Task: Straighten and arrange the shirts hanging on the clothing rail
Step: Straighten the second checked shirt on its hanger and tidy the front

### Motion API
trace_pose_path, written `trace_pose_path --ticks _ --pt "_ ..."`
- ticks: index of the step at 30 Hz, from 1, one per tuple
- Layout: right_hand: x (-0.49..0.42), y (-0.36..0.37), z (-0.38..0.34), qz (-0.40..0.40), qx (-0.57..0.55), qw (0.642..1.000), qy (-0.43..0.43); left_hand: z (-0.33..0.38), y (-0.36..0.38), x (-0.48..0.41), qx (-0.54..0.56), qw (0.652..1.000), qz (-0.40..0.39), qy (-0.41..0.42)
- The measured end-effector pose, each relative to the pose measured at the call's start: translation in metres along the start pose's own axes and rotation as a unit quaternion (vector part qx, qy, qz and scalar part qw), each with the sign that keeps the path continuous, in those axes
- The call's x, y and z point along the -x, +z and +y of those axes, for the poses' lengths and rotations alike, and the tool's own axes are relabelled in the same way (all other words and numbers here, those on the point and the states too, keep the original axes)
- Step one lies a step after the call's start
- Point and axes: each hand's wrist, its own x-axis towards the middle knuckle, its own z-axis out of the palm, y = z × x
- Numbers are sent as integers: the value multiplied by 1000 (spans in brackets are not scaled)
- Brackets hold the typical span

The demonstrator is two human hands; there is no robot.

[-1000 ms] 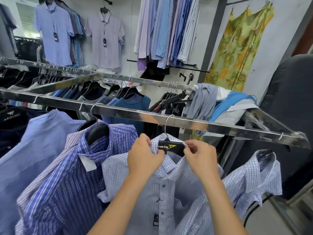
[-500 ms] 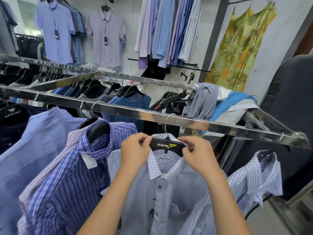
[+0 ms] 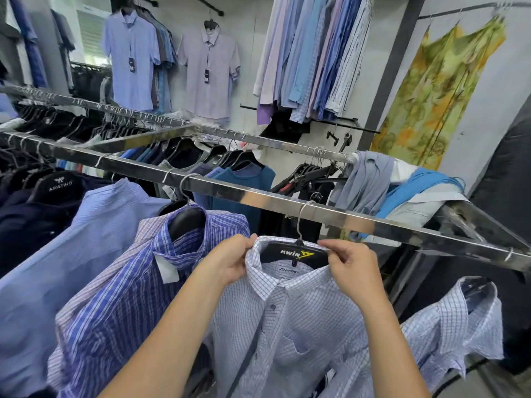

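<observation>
left hand (image 3: pixel 230 261): pinches the collar's (image 3: pixel 258 280) left side.
right hand (image 3: pixel 352 268): pinches the collar's right side.
shirt (image 3: pixel 287 326): near centre, on a black hanger (image 3: pixel 293 254) hooked on the rail (image 3: pixel 258 198).
progress: collar looks nearly squared; striped shirt (image 3: pixel 123 297) at left hangs skewed, likely still to do.

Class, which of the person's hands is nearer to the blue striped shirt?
Left. The left hand holds the checked shirt by its collar, right beside the blue striped shirt; the right hand holds the collar's far side, beyond the black hanger.
</observation>
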Motion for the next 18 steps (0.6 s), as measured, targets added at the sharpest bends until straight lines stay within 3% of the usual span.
trace_pose_path --ticks 3,6,8,11,12,18 --pt "0 -1 1 -4 -2 1000 8 -5 -8 -11 -96 994 20 50" --pt "5 -2 0 -13 -13 1000 16 -17 -10 -11 -263 944 112 168" --pt "8 -2 -1 -9 -7 1000 18 -33 -10 0 -371 877 153 263" --pt "10 -1 -5 7 8 1000 17 -57 -7 11 -525 738 217 365" --pt "11 -1 -7 7 12 1000 14 -62 -6 11 -535 722 232 372" --pt "15 -4 -18 -40 18 999 -18 -75 3 11 -519 742 250 343"
